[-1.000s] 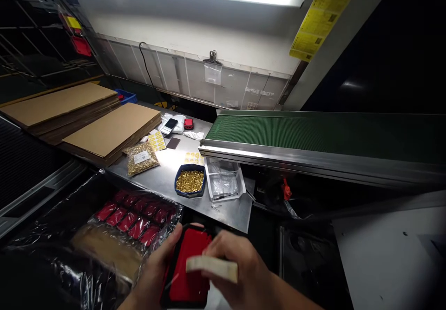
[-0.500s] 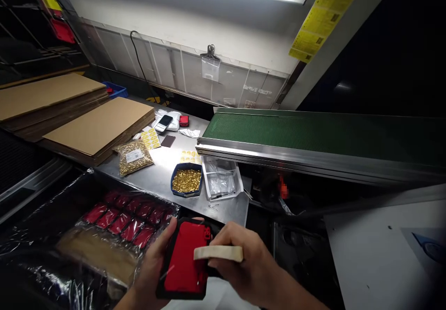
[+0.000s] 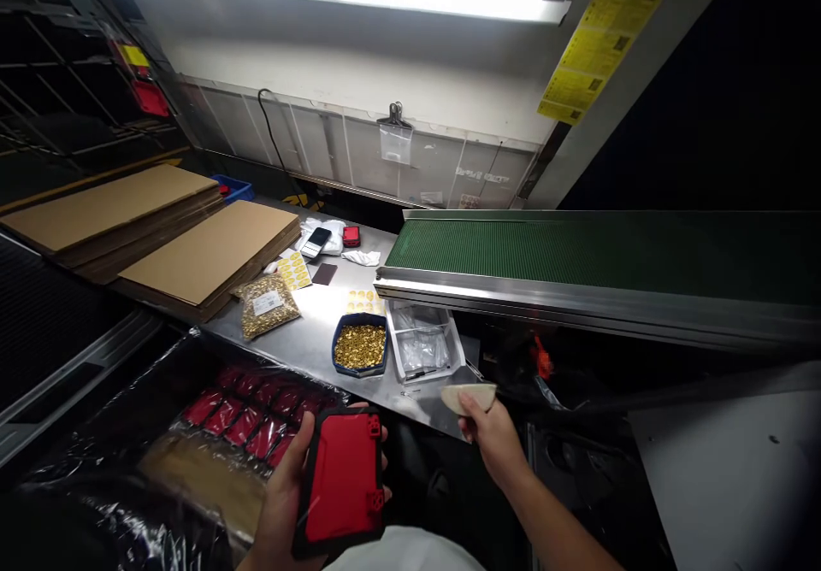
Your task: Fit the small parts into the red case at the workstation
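Head view, foreground. Left hand (image 3: 286, 494) wrapped around the red-and-black case (image 3: 341, 484), thumb along the left edge and fingertips showing past the right edge; case held upright and slightly tilted, red face toward the camera, low in the frame and above the lap. Right hand (image 3: 491, 434) stretched forward to the near corner of the metal surface (image 3: 308, 340), fingers pinched together on a pale cream pad (image 3: 468, 397); pad at the fingertips, just over the corner edge of the surface, well apart from the case and to its upper right.

Head view, left of the case. Tray of red pieces (image 3: 256, 413) under crinkled clear film, just beside the left hand, with a brown sheet nearer the camera.

Head view, middle ground. Blue dish of gold-coloured parts (image 3: 360, 347) on the surface, touching or nearly touching a clear plastic tray (image 3: 423, 350) to its right; pad near the front corner of that tray. Clear bag of gold parts (image 3: 268, 304) further left, beside yellow sticker sheets (image 3: 294, 270). Phone (image 3: 315, 242) and small red item (image 3: 350, 236) toward the back.

Head view, periphery. Stacks of flat cardboard (image 3: 211, 250) on the left; green conveyor belt (image 3: 577, 250) on the right, edged in metal.
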A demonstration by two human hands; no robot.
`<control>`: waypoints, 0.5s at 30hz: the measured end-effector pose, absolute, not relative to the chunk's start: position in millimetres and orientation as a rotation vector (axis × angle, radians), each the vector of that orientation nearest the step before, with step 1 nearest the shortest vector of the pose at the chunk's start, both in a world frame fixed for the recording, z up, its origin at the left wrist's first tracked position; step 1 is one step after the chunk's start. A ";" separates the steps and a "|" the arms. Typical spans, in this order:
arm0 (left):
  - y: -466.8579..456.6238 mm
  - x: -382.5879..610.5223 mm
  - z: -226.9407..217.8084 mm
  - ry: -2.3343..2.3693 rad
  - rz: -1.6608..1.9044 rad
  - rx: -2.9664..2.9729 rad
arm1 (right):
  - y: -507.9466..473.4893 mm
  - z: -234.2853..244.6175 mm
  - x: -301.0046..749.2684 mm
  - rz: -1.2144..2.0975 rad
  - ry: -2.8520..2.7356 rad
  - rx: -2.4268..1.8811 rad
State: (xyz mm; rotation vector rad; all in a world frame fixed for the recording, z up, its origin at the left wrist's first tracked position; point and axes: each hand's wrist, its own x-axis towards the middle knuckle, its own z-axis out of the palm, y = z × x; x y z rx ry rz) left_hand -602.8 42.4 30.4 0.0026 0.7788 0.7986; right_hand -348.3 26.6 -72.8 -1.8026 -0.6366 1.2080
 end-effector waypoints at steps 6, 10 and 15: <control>38.0 -602.6 32.7 0.918 0.915 0.076 | 46.3 -194.2 -320.9 1.334 -0.511 -2.238; 33.3 -606.1 35.6 1.033 0.915 0.157 | 50.7 -211.1 -306.8 1.215 -0.635 -2.414; 29.4 -617.6 23.4 1.115 0.942 0.478 | 58.0 -198.1 -305.6 1.193 -0.665 -2.439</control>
